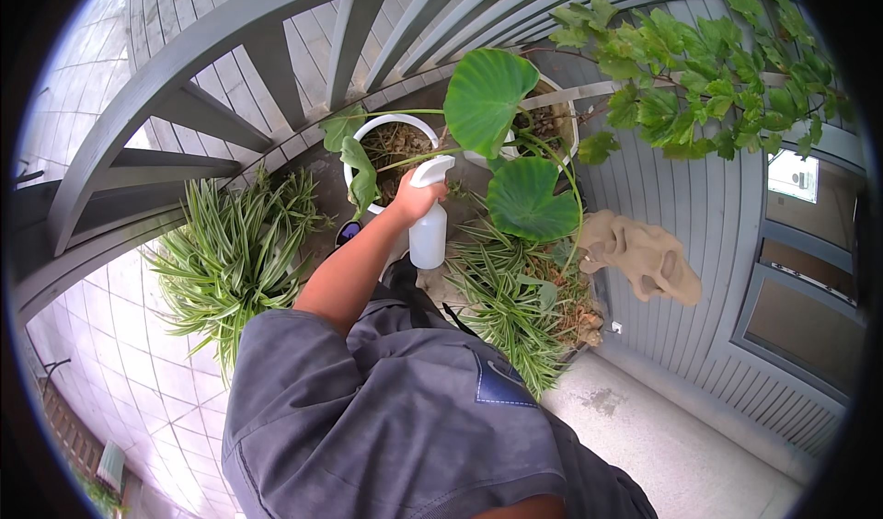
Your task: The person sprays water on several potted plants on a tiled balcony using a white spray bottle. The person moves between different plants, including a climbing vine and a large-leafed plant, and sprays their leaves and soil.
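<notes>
My left hand (417, 196) grips a white trigger spray bottle (428, 237) around its neck. The bottle is upright, its translucent body below my fingers and its white spray head pointing right. Just behind it stands a round white plant pot (350, 167) with dry plant litter on its soil. Large heart-shaped leaves (491, 101) rise on long stems close by, and another broad leaf (534, 200) hangs right of the bottle. My right hand is out of view; a little bare skin shows at the bottom edge.
Spider plants grow at left (238, 263) and right (507, 312). A grey slatted railing (283, 63) curves behind the pots. Leafy vines (690, 91) hang along the grey plank wall (648, 188), where a tan sculpted face (641, 253) is mounted. A second white pot (569, 115) stands behind.
</notes>
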The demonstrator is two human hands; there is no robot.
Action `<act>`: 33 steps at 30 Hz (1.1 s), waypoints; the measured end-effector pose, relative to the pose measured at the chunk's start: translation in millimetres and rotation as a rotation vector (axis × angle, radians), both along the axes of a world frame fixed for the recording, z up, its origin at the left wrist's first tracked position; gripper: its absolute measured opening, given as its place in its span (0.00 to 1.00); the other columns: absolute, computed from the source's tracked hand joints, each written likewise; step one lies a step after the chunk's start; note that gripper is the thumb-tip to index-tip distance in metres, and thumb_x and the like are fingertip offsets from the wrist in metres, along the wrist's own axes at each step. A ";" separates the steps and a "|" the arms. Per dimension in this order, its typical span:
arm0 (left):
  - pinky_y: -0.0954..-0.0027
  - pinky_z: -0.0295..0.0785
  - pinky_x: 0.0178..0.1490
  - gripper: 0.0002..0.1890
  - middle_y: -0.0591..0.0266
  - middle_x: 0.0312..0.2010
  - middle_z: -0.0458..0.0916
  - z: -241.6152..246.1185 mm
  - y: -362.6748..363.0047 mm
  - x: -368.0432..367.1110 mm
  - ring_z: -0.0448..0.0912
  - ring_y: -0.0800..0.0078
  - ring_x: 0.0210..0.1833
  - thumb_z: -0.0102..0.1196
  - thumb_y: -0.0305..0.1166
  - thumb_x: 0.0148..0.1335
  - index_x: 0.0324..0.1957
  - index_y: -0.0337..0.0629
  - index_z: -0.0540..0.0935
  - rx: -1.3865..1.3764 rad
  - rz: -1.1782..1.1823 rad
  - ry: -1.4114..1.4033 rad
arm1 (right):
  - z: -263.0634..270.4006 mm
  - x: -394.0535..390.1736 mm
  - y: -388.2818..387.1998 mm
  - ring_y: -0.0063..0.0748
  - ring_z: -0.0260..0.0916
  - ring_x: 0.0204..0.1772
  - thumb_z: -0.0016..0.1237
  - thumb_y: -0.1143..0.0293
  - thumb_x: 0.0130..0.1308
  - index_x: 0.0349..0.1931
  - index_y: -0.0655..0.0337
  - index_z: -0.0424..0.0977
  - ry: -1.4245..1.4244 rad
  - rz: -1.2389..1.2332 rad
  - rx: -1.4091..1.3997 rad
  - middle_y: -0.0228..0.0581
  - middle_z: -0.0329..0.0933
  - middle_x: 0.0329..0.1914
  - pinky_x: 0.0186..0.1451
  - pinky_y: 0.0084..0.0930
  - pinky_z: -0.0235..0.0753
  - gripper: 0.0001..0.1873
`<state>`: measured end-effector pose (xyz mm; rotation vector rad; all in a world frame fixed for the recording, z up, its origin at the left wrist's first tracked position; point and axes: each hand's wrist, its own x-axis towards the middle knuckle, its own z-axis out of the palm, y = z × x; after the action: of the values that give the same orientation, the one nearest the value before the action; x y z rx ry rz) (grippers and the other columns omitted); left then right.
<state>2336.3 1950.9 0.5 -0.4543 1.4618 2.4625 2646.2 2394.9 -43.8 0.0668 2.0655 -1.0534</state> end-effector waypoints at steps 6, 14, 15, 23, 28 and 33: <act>0.71 0.70 0.35 0.11 0.62 0.26 0.76 5.2 -13.8 -2.1 0.74 0.73 0.28 0.48 0.23 0.43 0.32 0.36 0.75 -0.004 0.020 -0.040 | 2.3 -0.1 -2.4 0.24 0.68 0.48 0.38 0.80 0.60 0.53 0.61 0.67 -0.056 -0.061 0.003 0.37 0.72 0.46 0.52 0.16 0.66 0.19; 0.68 0.71 0.40 0.12 0.60 0.29 0.77 20.4 -39.6 -37.0 0.76 0.67 0.32 0.56 0.29 0.44 0.34 0.42 0.76 -0.473 0.278 0.325 | -19.1 10.4 12.1 0.22 0.68 0.47 0.38 0.80 0.61 0.52 0.60 0.68 -0.176 -0.150 0.037 0.36 0.72 0.45 0.51 0.15 0.66 0.18; 0.68 0.71 0.40 0.12 0.60 0.29 0.77 22.1 -40.9 -41.4 0.77 0.67 0.32 0.56 0.28 0.44 0.34 0.42 0.76 -0.525 0.286 0.353 | -17.3 8.7 9.4 0.22 0.68 0.47 0.39 0.80 0.60 0.52 0.60 0.68 -0.167 -0.150 0.025 0.36 0.72 0.45 0.51 0.15 0.66 0.19; 0.72 0.71 0.37 0.10 0.63 0.25 0.79 54.9 -50.5 -62.4 0.77 0.75 0.31 0.54 0.26 0.43 0.32 0.38 0.78 -0.270 0.153 0.183 | 9.0 -4.9 -9.3 0.25 0.69 0.48 0.42 0.78 0.58 0.53 0.61 0.67 0.019 0.054 0.054 0.37 0.72 0.46 0.52 0.18 0.67 0.20; 0.74 0.70 0.38 0.11 0.64 0.27 0.79 53.6 -39.3 -64.7 0.76 0.77 0.31 0.54 0.25 0.43 0.33 0.39 0.77 -0.198 0.191 0.370 | 5.1 -3.3 -12.8 0.27 0.69 0.50 0.42 0.76 0.59 0.53 0.62 0.68 0.024 0.031 0.123 0.38 0.73 0.47 0.53 0.19 0.66 0.19; 0.70 0.71 0.42 0.16 0.61 0.31 0.77 70.1 -35.9 -52.2 0.77 0.67 0.34 0.55 0.28 0.42 0.38 0.43 0.75 -0.517 0.236 0.465 | -9.9 -2.4 -19.0 0.28 0.70 0.49 0.42 0.75 0.60 0.52 0.62 0.68 -0.016 -0.044 0.038 0.37 0.73 0.47 0.53 0.19 0.66 0.18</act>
<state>2284.1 1915.0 70.6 -0.1438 2.3795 2.4492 2643.8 2375.9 -53.8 0.1404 2.0782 -1.0374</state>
